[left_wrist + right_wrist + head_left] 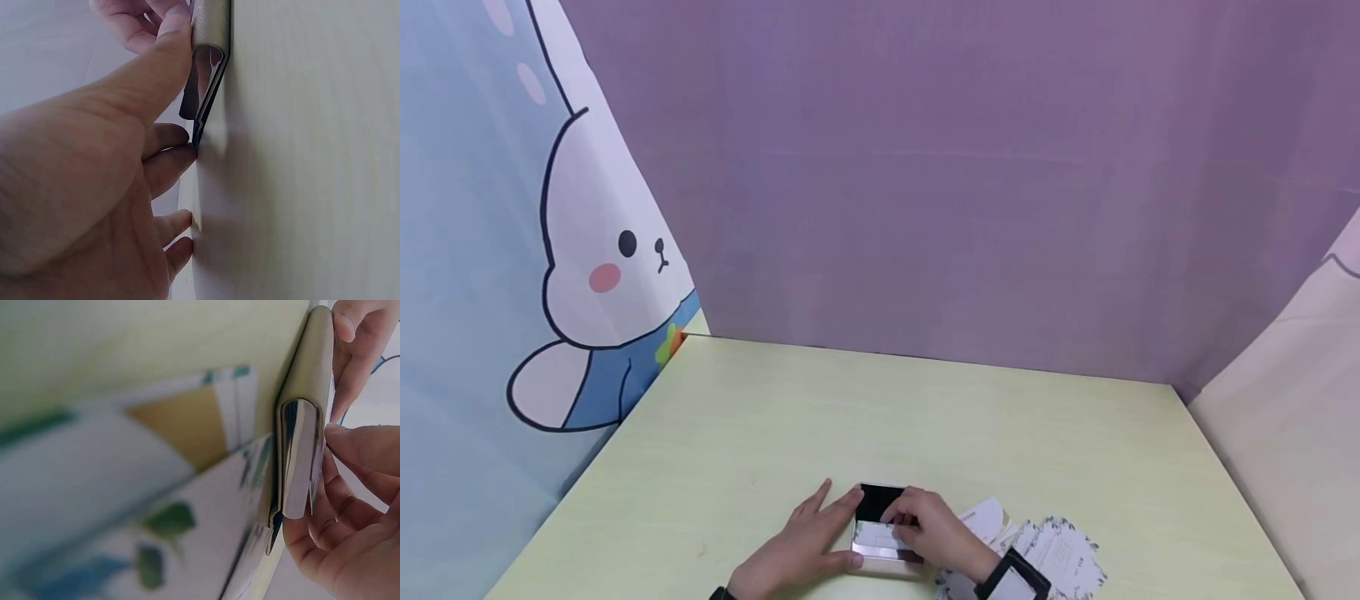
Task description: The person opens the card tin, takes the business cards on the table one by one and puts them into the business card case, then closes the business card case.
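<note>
- Between the two hands, in the head view, a small metal case (880, 533) is lying on the table (925, 417), its black lid part showing at the far end and a white card on top.
- The left hand (808, 537) is resting flat beside the case's left edge, fingers straight and touching it, thumb at the near corner.
- The right hand (936, 529) is curling over the case from the right, fingertips pinching at the white card; a dark cuff is sitting at its wrist.
- Just right of that hand, loose cards (1045, 550) are lying spread on the table.
- In the left wrist view, the left thumb (169, 56) is pressing along the case (209, 62); the other fingers (165, 159) are lying loosely bent beside it, touching the table (312, 156).
- The case's edge is standing slightly parted here.
- In the right wrist view, the right hand's fingers (340, 500) are curling round the shiny edge of the case (303, 444), while the left hand's fingertips (356, 337) are touching its far end.
- Blurred printed cards (156, 506) are filling the near side, one slipping under the case.
</note>
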Motion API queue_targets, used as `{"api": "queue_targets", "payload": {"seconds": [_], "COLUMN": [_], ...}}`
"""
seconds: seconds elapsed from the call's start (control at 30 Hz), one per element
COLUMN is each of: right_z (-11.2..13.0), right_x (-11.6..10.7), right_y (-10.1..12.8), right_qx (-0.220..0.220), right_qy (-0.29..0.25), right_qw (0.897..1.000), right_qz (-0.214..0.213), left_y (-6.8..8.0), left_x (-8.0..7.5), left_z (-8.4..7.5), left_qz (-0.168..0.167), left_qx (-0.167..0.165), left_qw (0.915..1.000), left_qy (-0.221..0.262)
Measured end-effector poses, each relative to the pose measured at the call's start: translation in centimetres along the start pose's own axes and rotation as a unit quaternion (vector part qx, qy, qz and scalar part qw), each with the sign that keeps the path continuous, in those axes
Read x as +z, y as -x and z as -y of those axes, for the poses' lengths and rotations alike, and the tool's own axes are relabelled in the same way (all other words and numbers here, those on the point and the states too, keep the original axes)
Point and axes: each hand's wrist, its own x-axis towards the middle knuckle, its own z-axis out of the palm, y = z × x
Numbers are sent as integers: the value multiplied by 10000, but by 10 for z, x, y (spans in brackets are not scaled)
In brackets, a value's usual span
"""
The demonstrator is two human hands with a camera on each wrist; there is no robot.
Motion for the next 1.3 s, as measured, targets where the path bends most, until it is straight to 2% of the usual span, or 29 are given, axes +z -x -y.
{"api": "queue_targets", "payload": {"seconds": [0.1, 0.2, 0.33, 0.43, 0.47, 0.5, 0.53, 0.6, 0.67, 0.73, 0.8, 0.87, 0.97, 1.07, 1.2, 1.3], "right_z": [4, 23, 77, 116, 119, 106, 105, 109, 115, 149, 178, 191, 177, 117, 84, 109], "right_x": [-2, -13, -45, -69, -73, -68, -71, -81, -94, -123, -149, -168, -178, -166, -164, -176], "right_y": [3, 6, 9, 9, 9, 11, 12, 14, 18, 20, 24, 29, 44, 65, 80, 77], "right_qx": [42, -109, -357, -234, -235, -277, -245, -34, 106, 431, 837, 1132, 1408, 1144, 1020, 1385], "right_qy": [156, 301, 439, 457, 477, 528, 491, 389, 323, 291, 340, 456, 580, 807, 1072, 1117], "right_qw": [9999, 9995, 9984, 9986, 9985, 9982, 9985, 9992, 9994, 9986, 9959, 9924, 9881, 9900, 9889, 9837], "right_qz": [29, 21, 42, 128, 126, 87, 92, 93, -7, -5, 36, 146, 223, 156, 128, 250], "left_y": [0, 1, 3, 5, 5, 5, 5, 5, 4, 2, 1, 0, 0, -1, -4, -6], "left_x": [1, -3, -18, -34, -37, -39, -40, -39, -31, -20, -17, -10, -8, 1, 9, 17], "left_z": [1, -1, -12, -23, -26, -27, -28, -27, -22, -13, -9, -5, -3, 4, 11, 17], "left_qz": [3, 64, 121, 118, 103, 67, 40, 36, -3, -61, 19, 6, 32, -153, -244, -263], "left_qx": [15, 5, -53, -124, -108, -82, -68, -65, -43, 24, -39, -23, -40, 73, 132, 151], "left_qw": [10000, 10000, 9997, 9997, 9998, 9998, 9999, 9999, 10000, 10000, 10000, 10000, 10000, 9998, 9996, 9994], "left_qy": [-53, -1, 187, 168, 157, 144, 101, 73, 43, -20, -58, -83, -47, 40, -26, -166]}}
